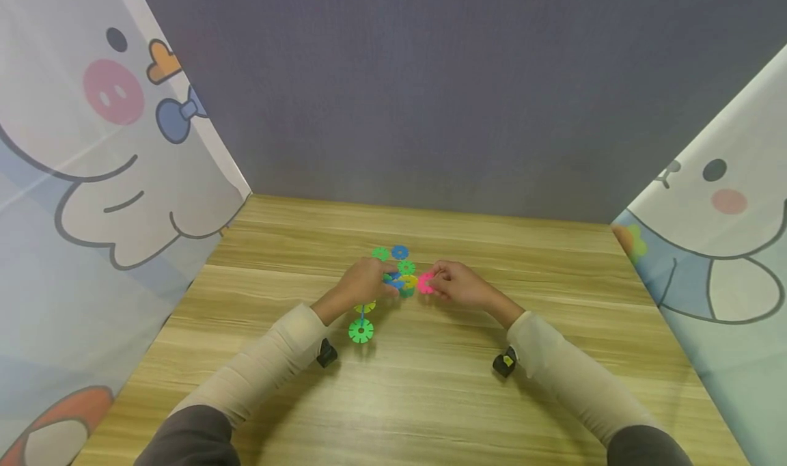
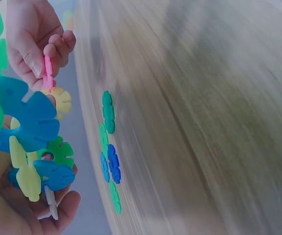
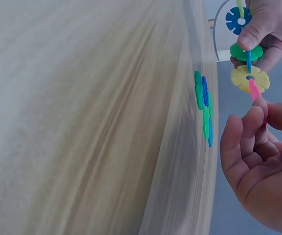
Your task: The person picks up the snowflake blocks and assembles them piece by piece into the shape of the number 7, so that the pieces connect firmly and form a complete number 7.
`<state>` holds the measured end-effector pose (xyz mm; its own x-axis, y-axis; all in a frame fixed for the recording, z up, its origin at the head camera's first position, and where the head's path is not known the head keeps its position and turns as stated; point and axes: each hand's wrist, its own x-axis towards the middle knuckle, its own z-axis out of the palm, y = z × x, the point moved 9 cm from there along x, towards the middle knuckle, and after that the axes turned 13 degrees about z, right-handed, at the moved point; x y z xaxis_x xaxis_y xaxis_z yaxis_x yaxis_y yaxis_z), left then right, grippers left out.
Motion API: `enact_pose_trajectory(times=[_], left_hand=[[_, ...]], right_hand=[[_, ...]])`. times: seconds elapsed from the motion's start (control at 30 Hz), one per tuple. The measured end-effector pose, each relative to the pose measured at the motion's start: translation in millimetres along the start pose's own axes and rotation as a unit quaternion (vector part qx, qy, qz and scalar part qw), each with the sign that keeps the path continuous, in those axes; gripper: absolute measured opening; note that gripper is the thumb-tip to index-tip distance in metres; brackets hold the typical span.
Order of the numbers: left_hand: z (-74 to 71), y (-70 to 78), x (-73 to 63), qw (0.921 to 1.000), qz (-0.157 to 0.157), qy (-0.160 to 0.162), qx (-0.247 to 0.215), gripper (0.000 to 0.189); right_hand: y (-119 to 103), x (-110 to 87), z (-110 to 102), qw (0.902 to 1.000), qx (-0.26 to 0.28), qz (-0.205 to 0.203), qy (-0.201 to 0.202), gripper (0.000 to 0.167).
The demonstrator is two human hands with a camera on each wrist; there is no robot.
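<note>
Left hand: from my remote seat I see the left hand (image 1: 367, 281) clamped on a chain of flower-shaped discs (image 2: 38, 120), thumb and fingers pinching among its blue and green pieces.
Right hand: the right hand (image 1: 460, 285) pinches a pink disc (image 1: 423, 283) between thumb and fingertips, its other fingers curled.
Gap between the hands: they stand near each other but apart, with the pink disc and a yellow disc (image 3: 260, 81) between them.
Pink to yellow: the pink edge reaches the yellow disc on the right hand's side; whether it is slotted in, I cannot tell.
Chain: it runs from the yellow disc, through the left hand's grip, and out on the near side of that hand, where a bright green disc (image 1: 361, 338) ends the part I see from the head view.
Loose discs: beyond the left hand and under the gap, I make out a blue disc (image 1: 399, 247), a light green disc (image 1: 380, 250) and a dark green disc (image 1: 406, 292) among those on the table; the left wrist view gives me five.
Wrists: a black device (image 1: 326, 354) sits under the left wrist, and a similar black unit (image 1: 503, 365) under the right.
Surroundings: wood-grain table (image 1: 430, 398) below both hands, grey wall (image 1: 430, 97) beyond them, cartoon panels (image 1: 111, 158) to either side.
</note>
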<state>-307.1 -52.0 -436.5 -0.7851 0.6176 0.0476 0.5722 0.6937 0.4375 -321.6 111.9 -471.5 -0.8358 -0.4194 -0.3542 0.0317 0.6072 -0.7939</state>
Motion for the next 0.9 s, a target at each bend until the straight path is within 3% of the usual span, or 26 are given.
enact_pose_trajectory(times=[0.3, 0.53, 0.9], left_hand=[[-1.4, 3.8, 1.5, 0.9999, 0.006, 0.007, -0.007, 0.049], [-1.3, 5.1, 1.4, 0.9998, 0.014, 0.01, -0.008, 0.049], [-4.0, 11.7, 5.3, 0.9965, 0.074, 0.037, 0.013, 0.049]], right_hand=[[1.7, 0.5, 3.0, 0.9987, 0.048, 0.014, -0.016, 0.022], [7.1, 2.1, 8.0, 0.9922, 0.11, 0.035, -0.048, 0.024], [8.0, 3.8, 10.7, 0.9887, 0.142, 0.027, -0.043, 0.021]])
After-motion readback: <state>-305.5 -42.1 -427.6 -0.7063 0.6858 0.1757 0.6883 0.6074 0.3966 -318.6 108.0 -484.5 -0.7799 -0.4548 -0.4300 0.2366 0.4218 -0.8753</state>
